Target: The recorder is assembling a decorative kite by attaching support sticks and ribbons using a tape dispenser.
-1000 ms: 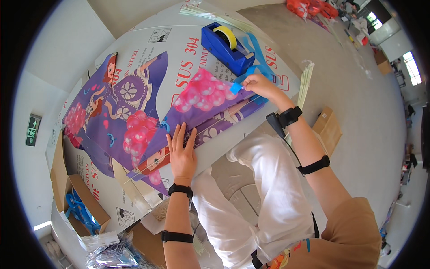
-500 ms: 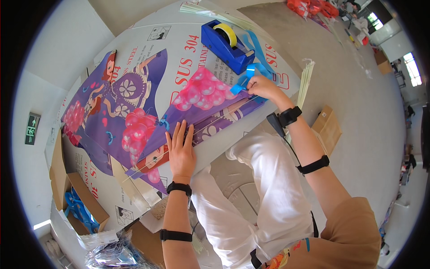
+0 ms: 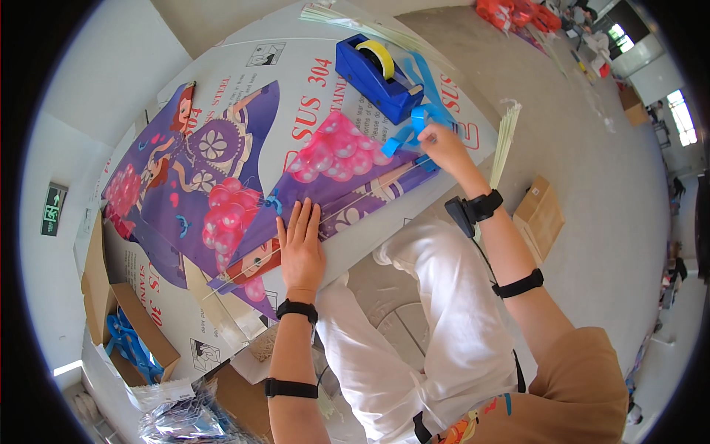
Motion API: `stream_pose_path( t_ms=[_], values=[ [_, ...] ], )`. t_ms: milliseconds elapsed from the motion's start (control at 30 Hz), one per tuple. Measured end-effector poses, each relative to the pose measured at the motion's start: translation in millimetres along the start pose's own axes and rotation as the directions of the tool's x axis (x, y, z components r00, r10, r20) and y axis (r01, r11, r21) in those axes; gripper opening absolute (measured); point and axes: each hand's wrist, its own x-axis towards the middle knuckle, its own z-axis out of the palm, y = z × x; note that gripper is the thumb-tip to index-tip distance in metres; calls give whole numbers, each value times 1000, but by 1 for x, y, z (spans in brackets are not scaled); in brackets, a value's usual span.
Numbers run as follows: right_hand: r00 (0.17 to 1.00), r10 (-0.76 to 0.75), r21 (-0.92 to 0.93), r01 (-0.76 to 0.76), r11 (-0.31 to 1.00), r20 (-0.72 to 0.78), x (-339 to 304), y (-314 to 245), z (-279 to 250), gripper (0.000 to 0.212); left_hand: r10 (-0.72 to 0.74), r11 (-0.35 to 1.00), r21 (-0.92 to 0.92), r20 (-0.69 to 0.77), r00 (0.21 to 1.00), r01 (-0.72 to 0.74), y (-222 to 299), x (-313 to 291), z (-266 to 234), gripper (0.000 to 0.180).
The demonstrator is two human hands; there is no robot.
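My left hand (image 3: pixel 302 240) lies flat with fingers stretched out on a purple printed plastic sheet (image 3: pixel 292 218) with a cartoon figure and pink balloons, apparently a kite. Beside its fingers a thin pale stick (image 3: pixel 355 201) runs along the sheet's near edge. At the sheet's right end my right hand (image 3: pixel 446 148) has its fingers pinched on a curled blue ribbon (image 3: pixel 400 140). More of the ribbon loops up past a blue tape dispenser (image 3: pixel 379 81) holding a yellow roll (image 3: pixel 379 58). The fingertips of my right hand are partly hidden.
A second purple printed sheet (image 3: pixel 211 144) lies to the left on the printed cardboard surface (image 3: pixel 296 74). An open carton (image 3: pixel 168 354) with blue coils (image 3: pixel 127 348) stands at lower left. Bundled thin sticks lie at the far edge (image 3: pixel 355 26) and right edge (image 3: pixel 505 140). A small carton (image 3: pixel 540 214) stands right.
My right hand has moved slightly right, off the sheet's corner, with its fingers now at the ribbon. My left hand has stayed in place on the sheet.
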Motion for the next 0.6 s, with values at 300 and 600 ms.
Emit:
stream_pose_path(
  t_ms=[300, 600],
  values=[
    [939, 107, 391, -238, 889, 327, -28, -46, 16, 40, -15, 1000, 6, 0, 1000, 15, -6, -7, 0, 56],
    [935, 325, 467, -226, 855, -142, 17, 4, 9, 58, -8, 1000, -14, 0, 1000, 8, 0, -2, -1, 56]
  ],
)
